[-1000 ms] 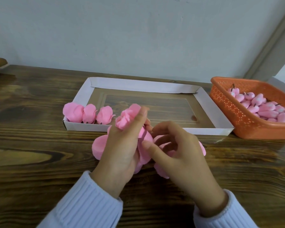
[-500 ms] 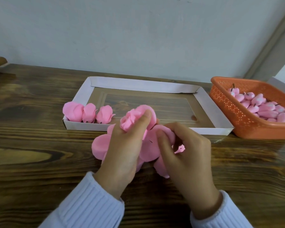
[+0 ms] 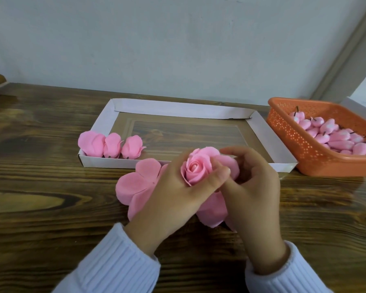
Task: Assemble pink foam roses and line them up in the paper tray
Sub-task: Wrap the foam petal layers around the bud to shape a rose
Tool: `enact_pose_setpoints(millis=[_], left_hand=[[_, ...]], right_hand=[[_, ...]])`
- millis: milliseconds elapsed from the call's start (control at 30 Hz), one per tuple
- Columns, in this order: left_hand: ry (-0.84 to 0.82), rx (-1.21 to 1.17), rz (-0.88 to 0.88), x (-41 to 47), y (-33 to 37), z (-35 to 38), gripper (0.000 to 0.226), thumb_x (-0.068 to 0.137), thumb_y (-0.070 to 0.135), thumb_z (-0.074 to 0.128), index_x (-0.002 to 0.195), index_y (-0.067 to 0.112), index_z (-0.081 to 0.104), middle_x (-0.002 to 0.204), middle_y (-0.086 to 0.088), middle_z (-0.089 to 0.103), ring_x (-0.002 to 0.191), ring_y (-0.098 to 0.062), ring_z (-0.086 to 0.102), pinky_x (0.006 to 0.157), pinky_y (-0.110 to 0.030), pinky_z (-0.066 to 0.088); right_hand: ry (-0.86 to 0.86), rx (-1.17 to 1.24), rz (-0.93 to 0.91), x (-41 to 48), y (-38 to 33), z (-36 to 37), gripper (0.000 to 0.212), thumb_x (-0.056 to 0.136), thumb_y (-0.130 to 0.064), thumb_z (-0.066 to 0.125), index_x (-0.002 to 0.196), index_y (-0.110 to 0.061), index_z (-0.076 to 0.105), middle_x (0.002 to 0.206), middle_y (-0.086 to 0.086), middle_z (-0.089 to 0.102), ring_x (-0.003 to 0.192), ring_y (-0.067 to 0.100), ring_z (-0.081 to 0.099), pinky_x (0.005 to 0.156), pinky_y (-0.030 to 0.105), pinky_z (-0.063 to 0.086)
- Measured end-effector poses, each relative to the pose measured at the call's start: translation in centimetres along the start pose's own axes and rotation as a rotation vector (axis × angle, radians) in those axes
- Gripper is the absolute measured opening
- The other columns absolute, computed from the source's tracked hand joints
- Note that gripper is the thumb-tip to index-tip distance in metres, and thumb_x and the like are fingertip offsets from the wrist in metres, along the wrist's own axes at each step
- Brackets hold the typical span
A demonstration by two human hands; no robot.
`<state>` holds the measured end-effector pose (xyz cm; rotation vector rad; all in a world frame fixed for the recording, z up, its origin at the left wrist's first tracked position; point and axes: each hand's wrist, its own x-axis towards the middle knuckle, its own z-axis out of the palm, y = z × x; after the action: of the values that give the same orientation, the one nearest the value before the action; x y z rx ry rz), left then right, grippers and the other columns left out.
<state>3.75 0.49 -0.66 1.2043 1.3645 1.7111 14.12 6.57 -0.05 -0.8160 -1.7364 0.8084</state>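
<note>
Our left hand [image 3: 178, 199] wraps round the rose [image 3: 197, 166], held just in front of the paper tray's [image 3: 178, 107] near wall. Our right hand [image 3: 256, 187] pinches an outer petal [image 3: 228, 163] against its side. If we squeeze too hard the soft foam could crease, or the petal could spring loose if we release early. Compared with half a second ago, the bloom now faces up at us, and the right hand sits higher, beside it.
</note>
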Motion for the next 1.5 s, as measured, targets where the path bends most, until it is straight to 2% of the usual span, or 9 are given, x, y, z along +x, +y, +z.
enact_pose_setpoints(millis=[167, 367, 500, 633, 900, 1000, 1100, 1233, 1500], left_hand=[[-0.077, -0.02, -0.014, 0.1, 0.0, 0.0, 0.053, 0.066, 0.033, 0.085, 0.103, 0.003, 0.063, 0.082, 0.004, 0.071, 0.079, -0.004, 0.067, 0.065, -0.016, 0.049], [-0.256, -0.04, -0.044, 0.2, 0.1, -0.6, 0.06, 0.069, 0.013, 0.085, 0.121, 0.01, 0.055, 0.105, 0.004, 0.072, 0.099, -0.01, 0.069, 0.079, -0.019, 0.054], [-0.366, -0.041, -0.091, 0.2, 0.3, -1.1, 0.061, 0.071, 0.012, 0.082, 0.122, 0.029, 0.055, 0.102, 0.002, 0.073, 0.089, -0.017, 0.073, 0.076, -0.024, 0.057], [-0.319, 0.074, -0.075, 0.3, 0.0, -1.3, 0.056, 0.071, 0.024, 0.08, 0.122, 0.03, 0.057, 0.109, 0.011, 0.072, 0.105, -0.005, 0.066, 0.088, -0.023, 0.053], [-0.33, 0.013, -0.098, 0.4, 0.4, -1.7, 0.016, 0.08, 0.004, 0.073, 0.089, 0.017, 0.069, 0.061, 0.018, 0.067, 0.062, 0.008, 0.064, 0.061, -0.007, 0.047], [-0.301, -0.068, -0.121, 0.2, 0.6, -1.6, 0.016, 0.082, 0.0, 0.071, 0.092, 0.012, 0.07, 0.067, 0.009, 0.072, 0.065, 0.002, 0.068, 0.061, -0.01, 0.051], [-0.217, -0.149, -0.17, 0.4, 0.5, -1.6, 0.024, 0.074, 0.01, 0.071, 0.098, 0.01, 0.074, 0.092, -0.011, 0.075, 0.092, -0.021, 0.072, 0.087, -0.035, 0.057], [-0.132, -0.2, -0.22, 0.6, 0.1, -1.5, 0.018, 0.069, 0.014, 0.075, 0.087, 0.011, 0.076, 0.09, -0.016, 0.072, 0.095, -0.031, 0.068, 0.098, -0.052, 0.05], [0.181, -0.373, -0.206, 1.0, 0.1, -1.6, 0.027, 0.067, 0.027, 0.077, 0.085, 0.009, 0.068, 0.085, -0.016, 0.057, 0.084, -0.032, 0.052, 0.08, -0.048, 0.036]], right_hand=[[-0.05, 0.03, 0.054, 0.3, 0.0, -0.4, 0.01, 0.076, -0.014, 0.075, 0.077, -0.023, 0.069, 0.071, -0.006, 0.069, 0.068, 0.009, 0.064, 0.057, 0.017, 0.05], [-0.065, 0.014, 0.074, 0.2, -0.2, -0.6, 0.009, 0.075, -0.015, 0.077, 0.073, -0.019, 0.069, 0.063, -0.004, 0.067, 0.061, 0.012, 0.064, 0.053, 0.021, 0.051], [-0.07, 0.046, 0.108, 0.3, -0.3, -0.7, 0.01, 0.069, -0.017, 0.078, 0.074, -0.02, 0.07, 0.067, -0.004, 0.068, 0.064, 0.011, 0.064, 0.053, 0.02, 0.05], [-0.113, 0.102, 0.114, 0.3, -0.3, -0.7, 0.01, 0.069, -0.018, 0.076, 0.078, -0.016, 0.072, 0.069, -0.006, 0.07, 0.066, 0.007, 0.065, 0.055, 0.014, 0.049], [-0.235, 0.211, 0.11, 0.5, -0.5, -0.9, 0.015, 0.073, -0.004, 0.077, 0.075, -0.018, 0.071, 0.066, -0.005, 0.07, 0.06, 0.004, 0.064, 0.052, 0.015, 0.049], [-0.226, 0.354, 0.146, 0.6, -0.5, -0.9, 0.007, 0.08, -0.017, 0.067, 0.083, -0.011, 0.07, 0.07, 0.007, 0.069, 0.059, 0.008, 0.064, 0.05, 0.018, 0.051], [-0.204, 0.522, 0.236, 0.7, -0.6, -0.8, 0.02, 0.083, -0.024, 0.059, 0.086, -0.008, 0.068, 0.071, 0.019, 0.062, 0.06, 0.017, 0.059, 0.051, 0.02, 0.051], [-0.139, 0.54, 0.254, 0.7, -0.3, -0.8, 0.02, 0.083, -0.028, 0.056, 0.089, -0.012, 0.066, 0.064, -0.001, 0.059, 0.06, 0.01, 0.053, 0.056, 0.019, 0.047], [-0.317, 0.416, 0.281, 0.5, 0.1, -0.5, 0.008, 0.093, -0.007, 0.052, 0.097, -0.008, 0.059, 0.087, 0.002, 0.072, 0.08, 0.01, 0.069, 0.063, 0.015, 0.05]])
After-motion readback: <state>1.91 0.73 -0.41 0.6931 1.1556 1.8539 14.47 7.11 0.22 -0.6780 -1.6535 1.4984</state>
